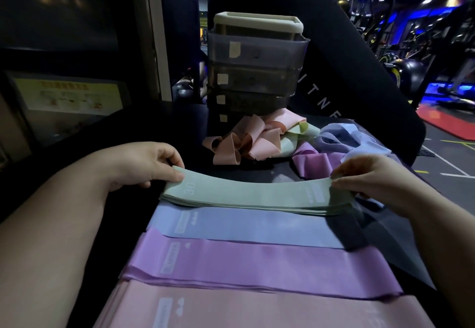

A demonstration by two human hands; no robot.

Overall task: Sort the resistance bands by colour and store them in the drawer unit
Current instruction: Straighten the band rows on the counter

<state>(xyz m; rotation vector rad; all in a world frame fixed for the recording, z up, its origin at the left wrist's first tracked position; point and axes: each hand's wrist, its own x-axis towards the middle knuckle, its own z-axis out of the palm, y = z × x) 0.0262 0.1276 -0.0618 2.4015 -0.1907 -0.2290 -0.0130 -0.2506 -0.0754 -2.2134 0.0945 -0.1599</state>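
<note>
Fingertips of the left hand pinched one end of the green band stack at mid-frame; the right hand pinched the other. At upper centre, above loose bands, the drawer unit stood, its contents too dim to tell.

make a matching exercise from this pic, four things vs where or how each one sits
Things:
1. green stack
2. pink stack
3. drawers
4. loose pile

Places or states:
a. flat, nearest the camera
b. tangled heap of mixed colours
c. upright at the back
d. held at its ends by left hand and right hand

Pairs: 1-d, 2-a, 3-c, 4-b
</note>
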